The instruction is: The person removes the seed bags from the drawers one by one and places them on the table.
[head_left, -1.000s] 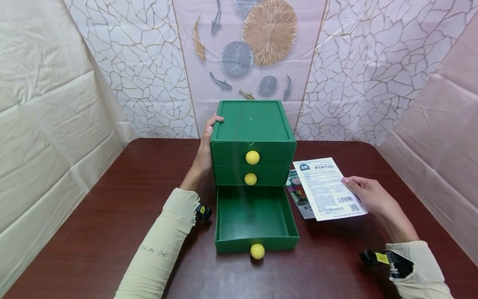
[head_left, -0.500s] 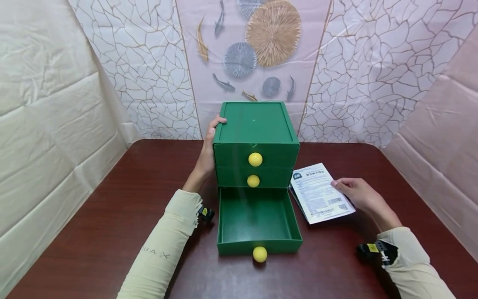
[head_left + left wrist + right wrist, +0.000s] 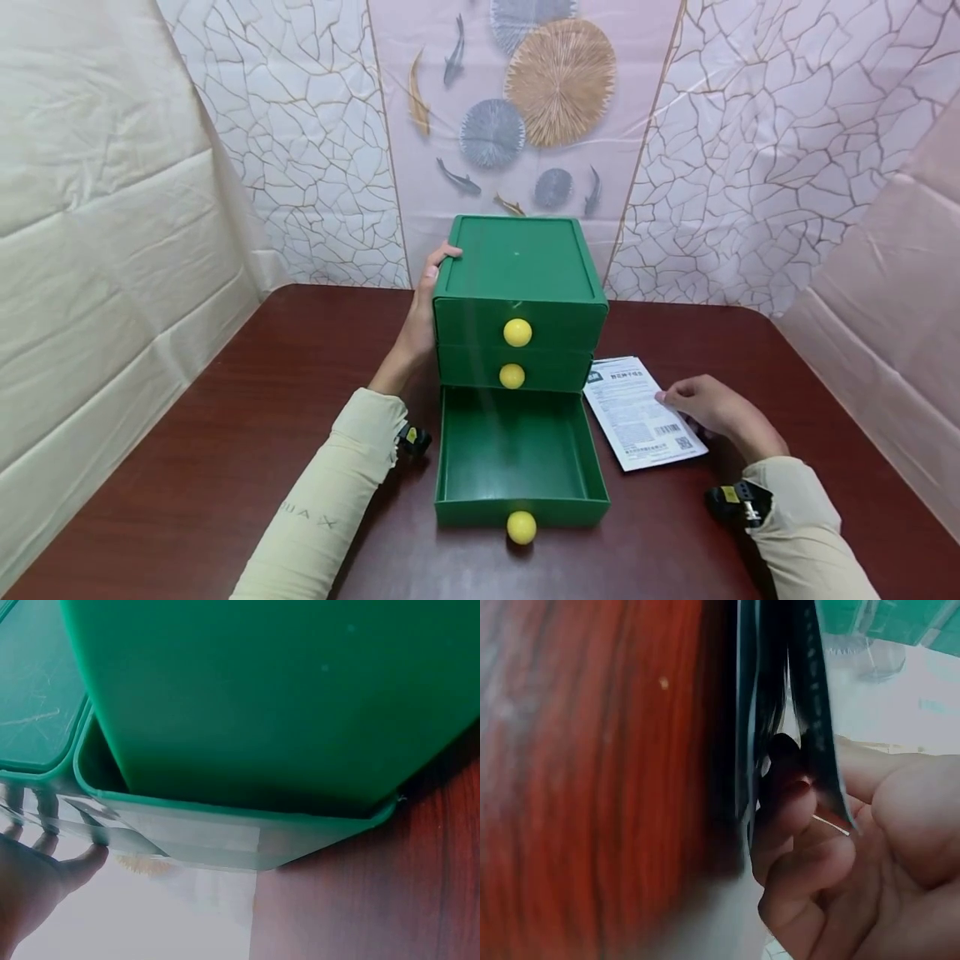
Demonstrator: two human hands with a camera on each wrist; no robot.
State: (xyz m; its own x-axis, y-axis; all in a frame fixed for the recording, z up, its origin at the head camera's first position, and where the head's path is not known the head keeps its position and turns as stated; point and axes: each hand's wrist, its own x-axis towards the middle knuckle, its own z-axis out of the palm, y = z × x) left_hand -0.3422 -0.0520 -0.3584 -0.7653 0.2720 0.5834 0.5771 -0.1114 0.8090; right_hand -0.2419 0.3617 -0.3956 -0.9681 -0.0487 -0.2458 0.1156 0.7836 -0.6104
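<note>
A green drawer cabinet (image 3: 519, 258) with yellow ball knobs stands mid-table, its bottom drawer (image 3: 513, 450) pulled out and bare inside. My left hand (image 3: 422, 321) rests against the cabinet's left side, fingertips at the top edge; in the left wrist view, its fingers (image 3: 46, 844) touch the green wall. To the right of the cabinet, my right hand (image 3: 720, 410) pinches the right edge of a white printed seed packet (image 3: 637, 417). In the right wrist view, the thumb and fingers (image 3: 802, 874) are around the packet's lower end (image 3: 829, 761), beside other thin packets (image 3: 754, 750).
The dark red wooden table (image 3: 300, 400) runs out to both sides. Patterned cloth (image 3: 315, 167) hangs behind it, with pale cloth at left and right. The open drawer's front knob (image 3: 521, 527) sticks out toward me.
The right hand has drawn the white packet leftward and lowered it over the flower-printed packet, now nearly covered. The left hand stays at the cabinet. The head view has shifted slightly.
</note>
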